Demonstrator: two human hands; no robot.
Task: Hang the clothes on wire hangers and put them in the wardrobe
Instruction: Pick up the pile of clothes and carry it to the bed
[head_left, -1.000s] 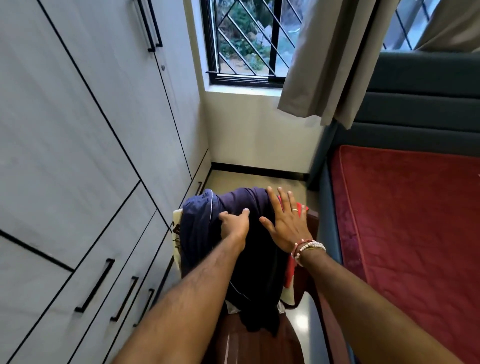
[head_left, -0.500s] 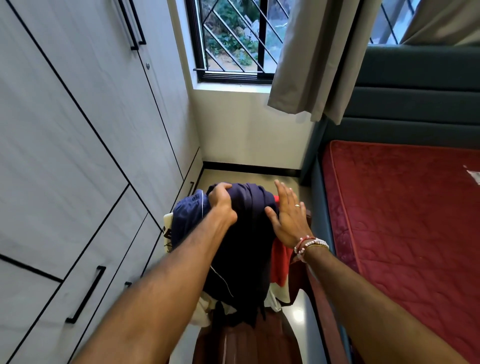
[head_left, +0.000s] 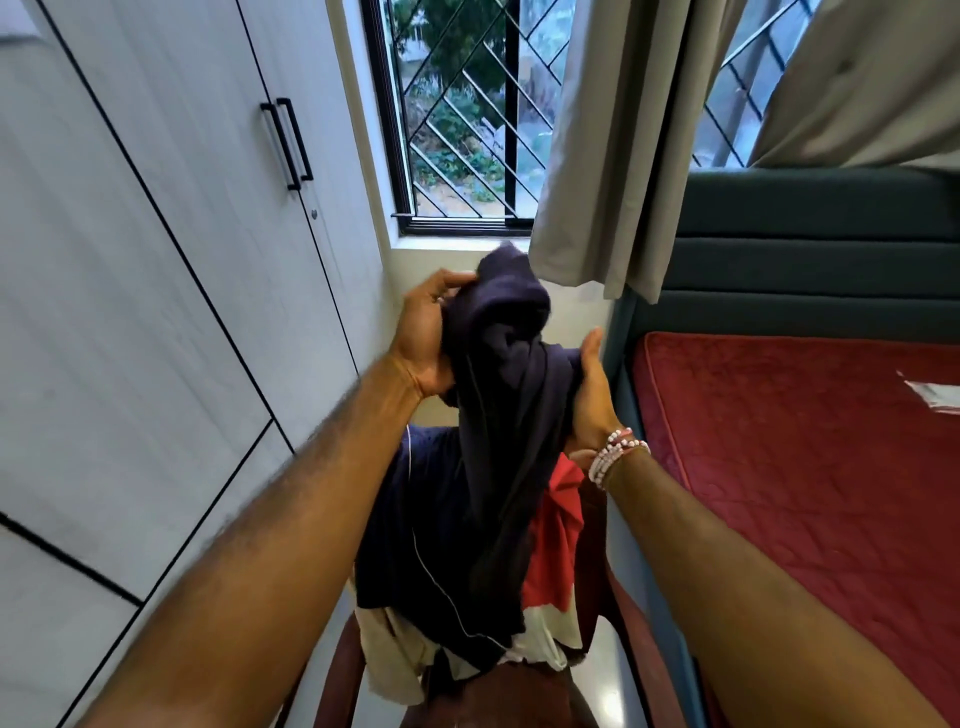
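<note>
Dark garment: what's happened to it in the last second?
The left hand, gripping the garment, lifted it up off the pile. The right hand, flat on top before, now lies against its side, fingers hidden. The pile remains on the chair; the wardrobe stays shut.

Grey wardrobe, barred window, beige curtain, red mattress, teal headboard
</note>
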